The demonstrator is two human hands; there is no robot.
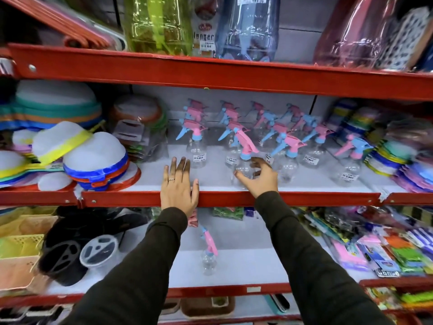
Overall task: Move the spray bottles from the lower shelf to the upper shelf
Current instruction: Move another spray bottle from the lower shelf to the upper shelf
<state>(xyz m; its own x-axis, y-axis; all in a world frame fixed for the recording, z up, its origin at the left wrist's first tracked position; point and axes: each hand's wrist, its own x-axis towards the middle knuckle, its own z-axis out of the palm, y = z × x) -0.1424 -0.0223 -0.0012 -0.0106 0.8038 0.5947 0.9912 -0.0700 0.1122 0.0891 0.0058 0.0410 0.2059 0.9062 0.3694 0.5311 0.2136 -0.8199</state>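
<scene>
Several clear spray bottles (198,146) with pink and blue trigger heads stand in rows on the upper white shelf (152,178). My right hand (263,178) curls around one of them, a clear bottle with a pink trigger (247,147), which stands tilted at the front of the rows. My left hand (179,185) lies flat and empty on the shelf's red front edge (304,198), fingers spread. One more spray bottle (209,254) with a pink trigger stands alone on the lower shelf (253,263), between my forearms.
Stacked plastic lids and covers (93,160) fill the left of the upper shelf, and coloured packs (386,156) fill its right. On the lower shelf are baskets (21,249) and black containers (65,252) on the left and packaged goods (386,249) on the right. Large bottles (246,26) stand on the top shelf.
</scene>
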